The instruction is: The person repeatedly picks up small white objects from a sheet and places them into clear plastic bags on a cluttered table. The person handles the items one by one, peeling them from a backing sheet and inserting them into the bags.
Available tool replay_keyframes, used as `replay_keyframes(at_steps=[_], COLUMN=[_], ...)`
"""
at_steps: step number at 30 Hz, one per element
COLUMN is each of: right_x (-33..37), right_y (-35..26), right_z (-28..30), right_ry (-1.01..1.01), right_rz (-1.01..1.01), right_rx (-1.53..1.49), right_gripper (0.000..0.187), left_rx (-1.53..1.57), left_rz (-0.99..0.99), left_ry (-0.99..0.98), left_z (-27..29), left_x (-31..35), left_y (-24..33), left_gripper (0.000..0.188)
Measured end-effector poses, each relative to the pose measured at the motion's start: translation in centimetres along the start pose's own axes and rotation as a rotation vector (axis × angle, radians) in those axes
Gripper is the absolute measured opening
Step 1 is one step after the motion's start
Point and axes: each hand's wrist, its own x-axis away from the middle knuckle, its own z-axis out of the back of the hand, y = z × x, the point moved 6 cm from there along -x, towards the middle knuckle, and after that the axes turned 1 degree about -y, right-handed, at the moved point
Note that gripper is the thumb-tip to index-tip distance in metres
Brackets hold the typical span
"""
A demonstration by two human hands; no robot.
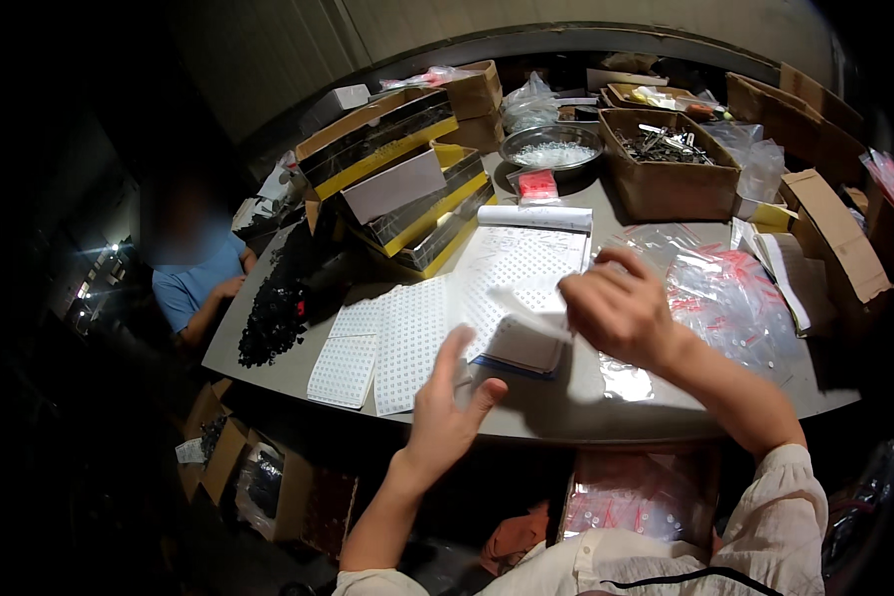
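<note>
My left hand (445,405) is open above the table's front edge, thumb and fingers apart, beside sheets of small printed labels (407,348). My right hand (621,310) is closed, with a pale, thin, see-through piece (528,316) reaching left from its fingers, blurred by motion. It looks like a plastic bag, but I cannot tell for sure. Below that piece lies a small white pad (519,344) with a blue lower edge. A larger label sheet (526,253) lies behind. Clear zip bags with red strips (720,298) are spread to the right of my right hand.
Yellow-and-black boxes (397,169) stand at back left, near a heap of black parts (273,318). A metal bowl (551,149) and a carton of metal parts (666,164) stand at the back. A person in blue (194,283) sits left. A bag-filled box (636,502) is below the table.
</note>
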Motion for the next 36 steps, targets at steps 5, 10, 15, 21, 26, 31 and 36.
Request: replay_keyframes(at_steps=[5,10,15,21,26,31,36], right_x=[2.4,4.7,9.3,15.2,12.9,12.1,11.7], right_y=[-7.6,-6.7,-2.9,-4.2,-4.8,-5.6,-6.0], right_z=[3.2,7.9,9.8,8.5,9.3,8.5,7.1], right_ry=[-0.164,-0.297,-0.366,-0.589,-0.503,-0.524,-0.573], right_rz=[0.160,-0.149,-0.702,-1.074,-0.671,-0.518,-0.507], right_rx=[-0.107,-0.471,-0.779,-1.118,-0.648,-0.500,-0.500], right_gripper=[0.031,0.047,0.043,0.027,0.018,0.022,0.023], left_rx=[0.631,0.711,0.651,0.627,0.238,0.145,0.270], left_rz=[0.102,0.211,0.322,0.351,0.200,0.106,0.207], left_ry=[-0.022,-0.077,-0.384,-0.302,-0.224,-0.190,-0.191], left_z=[-5.1,-7.3,-10.7,-12.2,-12.9,-12.8,-12.5], left_x=[-0.6,1.9,5.5,5.6,5.6,5.6,6.2], left_y=[3.5,2.3,2.9,3.1,3.7,3.7,1.6], left_gripper=[0.060,0.034,0.031,0.021,0.016,0.016,0.016])
